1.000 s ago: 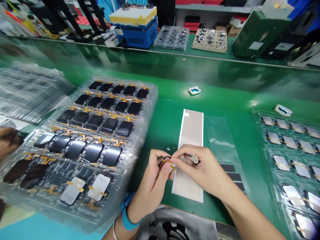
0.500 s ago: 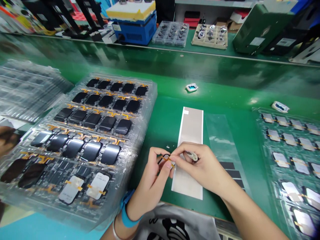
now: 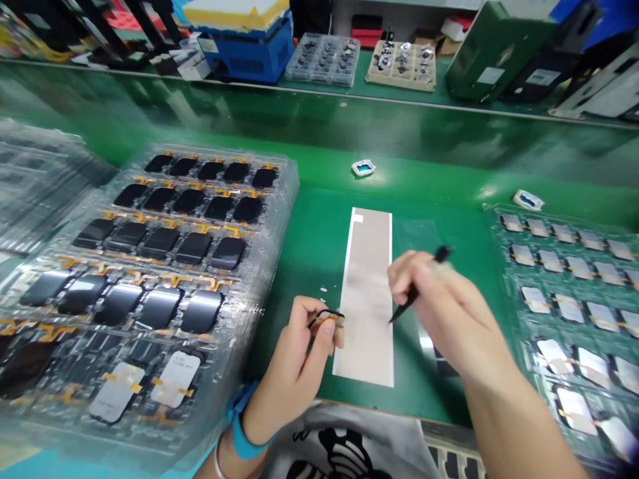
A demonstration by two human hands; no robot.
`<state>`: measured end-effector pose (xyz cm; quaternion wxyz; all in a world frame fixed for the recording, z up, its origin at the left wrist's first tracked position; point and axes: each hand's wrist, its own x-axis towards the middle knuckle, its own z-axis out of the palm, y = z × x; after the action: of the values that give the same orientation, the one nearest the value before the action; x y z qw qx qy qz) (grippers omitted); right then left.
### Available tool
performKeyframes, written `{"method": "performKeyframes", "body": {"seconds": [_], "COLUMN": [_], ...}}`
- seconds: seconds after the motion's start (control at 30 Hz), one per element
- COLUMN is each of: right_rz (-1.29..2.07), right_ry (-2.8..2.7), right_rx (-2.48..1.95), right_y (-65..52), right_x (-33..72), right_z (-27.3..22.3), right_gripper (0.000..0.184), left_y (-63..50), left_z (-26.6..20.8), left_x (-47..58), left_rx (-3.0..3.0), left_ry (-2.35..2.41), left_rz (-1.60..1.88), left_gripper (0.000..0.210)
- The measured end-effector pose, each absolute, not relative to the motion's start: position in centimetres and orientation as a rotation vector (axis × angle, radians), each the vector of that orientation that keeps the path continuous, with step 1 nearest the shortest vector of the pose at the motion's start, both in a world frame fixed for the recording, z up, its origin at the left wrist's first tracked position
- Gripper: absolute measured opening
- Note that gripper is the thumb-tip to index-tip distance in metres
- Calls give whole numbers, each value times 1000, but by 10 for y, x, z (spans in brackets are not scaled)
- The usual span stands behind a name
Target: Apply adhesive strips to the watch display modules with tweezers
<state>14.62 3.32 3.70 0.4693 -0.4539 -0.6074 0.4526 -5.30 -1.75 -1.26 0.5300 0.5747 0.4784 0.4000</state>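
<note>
As your left hand point(image 3: 299, 362) pinches a small black-rimmed, orange-ribboned panel point(image 3: 333, 313) at the left edge of a long beige sheet point(image 3: 368, 286), your right hand point(image 3: 446, 303) grips a slim black pointed tool point(image 3: 405, 304), tip at the opposite edge. Beyond, green tabletop point(image 3: 319, 206) spans the gap between a clear plastic black-screen tray point(image 3: 269, 233) and a clear plastic pale-panel tray point(image 3: 544, 279).

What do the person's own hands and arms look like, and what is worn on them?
The left hand and the right hand wear no gloves, and no sleeves show. The left wrist has a wide blue band and, nearer the elbow, a thin white band. No band is visible on the right wrist.
</note>
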Motion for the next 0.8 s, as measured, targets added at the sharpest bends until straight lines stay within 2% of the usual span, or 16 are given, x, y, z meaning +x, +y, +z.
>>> {"method": "performKeyframes", "body": {"seconds": [0.1,0.2,0.3,0.37,0.5,0.8], "right_rz": [874,854,865,845,796,757], "right_ry": [-1338,-1220,-1172,-1165,-1139,-1217], "right_rx": [-1166,-1271,-1330,-1330,-1296,-1380], "right_y": [13,-13,-32,-40,-44,-43], "right_x": [167,176,175,173,171,169], "right_z": [24,9,-1,-5,-12,-17], "right_gripper": [38,33,18,10,13,11], "left_y": [-20,-24,-28,-30,-30,-23], "left_z": [-4,3,4,3,-1,-5], "left_x": [-50,-43,-36,-33,-29,-24], "left_rx": [1737,2078,2281,2365,2462,2513], "left_ry": [1069,918,849,830,833,864], "left_rz": [805,700,603,555,535,482], "left_gripper": [13,19,23,23,12,14]}}
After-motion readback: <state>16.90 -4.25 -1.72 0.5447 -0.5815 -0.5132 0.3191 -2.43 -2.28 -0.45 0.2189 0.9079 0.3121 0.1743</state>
